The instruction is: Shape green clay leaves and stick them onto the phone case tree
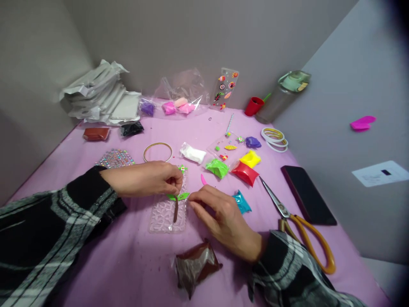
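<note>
A see-through phone case (pixel 156 219) with a wavy pattern lies flat on the table. On it are a thin brown clay strip (pixel 175 211), green clay leaves (pixel 182 196) at the strip's top, and a small green flower with white petals (pixel 182 168) near the case's far end. My left hand (pixel 159 177) is over the case, its fingers pinched just above the leaves; whatever they hold is hidden. From the right, my right hand (pixel 223 217) reaches in with thumb and forefinger close together at the right leaf's tip. Whether it grips the leaf is unclear.
Nearby lie a brown clay packet (pixel 198 266), a blue packet (pixel 243 202), green clay (pixel 217 168), a red packet (pixel 245 172) and white clay (pixel 193 153). Scissors (pixel 284 211) and a dark phone (pixel 308 196) are at right. A bottle (pixel 281 100) stands behind.
</note>
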`<state>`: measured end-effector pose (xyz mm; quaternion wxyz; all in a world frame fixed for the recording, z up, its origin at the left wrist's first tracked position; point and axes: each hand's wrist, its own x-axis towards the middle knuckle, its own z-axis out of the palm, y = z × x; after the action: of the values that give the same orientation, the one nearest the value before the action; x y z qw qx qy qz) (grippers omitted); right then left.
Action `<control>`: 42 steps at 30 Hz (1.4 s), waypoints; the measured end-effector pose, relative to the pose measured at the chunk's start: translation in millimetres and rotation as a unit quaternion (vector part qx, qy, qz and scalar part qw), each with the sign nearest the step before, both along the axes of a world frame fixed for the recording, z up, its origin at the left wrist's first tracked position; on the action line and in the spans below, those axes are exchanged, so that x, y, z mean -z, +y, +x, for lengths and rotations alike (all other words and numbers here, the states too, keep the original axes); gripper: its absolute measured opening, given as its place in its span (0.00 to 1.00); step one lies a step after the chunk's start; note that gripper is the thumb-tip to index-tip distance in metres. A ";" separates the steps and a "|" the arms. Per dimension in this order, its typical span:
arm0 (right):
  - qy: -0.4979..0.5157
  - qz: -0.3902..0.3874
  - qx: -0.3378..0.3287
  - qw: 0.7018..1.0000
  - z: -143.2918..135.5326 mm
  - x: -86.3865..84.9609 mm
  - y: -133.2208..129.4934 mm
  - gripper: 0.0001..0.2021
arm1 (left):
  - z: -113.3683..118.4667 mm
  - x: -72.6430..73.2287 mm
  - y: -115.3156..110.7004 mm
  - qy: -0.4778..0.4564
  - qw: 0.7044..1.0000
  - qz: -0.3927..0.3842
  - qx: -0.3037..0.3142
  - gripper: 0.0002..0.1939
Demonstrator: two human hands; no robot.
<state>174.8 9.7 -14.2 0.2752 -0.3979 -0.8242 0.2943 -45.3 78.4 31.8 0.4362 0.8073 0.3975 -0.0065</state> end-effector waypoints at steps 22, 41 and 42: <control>0.001 0.009 0.000 1.000 1.0 -1.5 -0.7 0.08 | 0.0 9.2 2.0 0.025 0.999 0.037 0.001 0.06; 0.009 0.010 -0.009 1.000 0.7 -3.8 -2.5 0.07 | 2.8 8.2 0.1 0.070 0.995 0.069 0.002 0.03; 0.008 0.010 -0.009 1.000 0.8 -3.9 -2.6 0.07 | 2.7 8.7 0.1 0.070 0.995 0.070 0.000 0.03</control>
<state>175.6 7.1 -10.3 0.2836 -0.3855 -0.8282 0.2916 -42.6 78.5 23.1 0.3495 0.8335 0.4264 -0.0351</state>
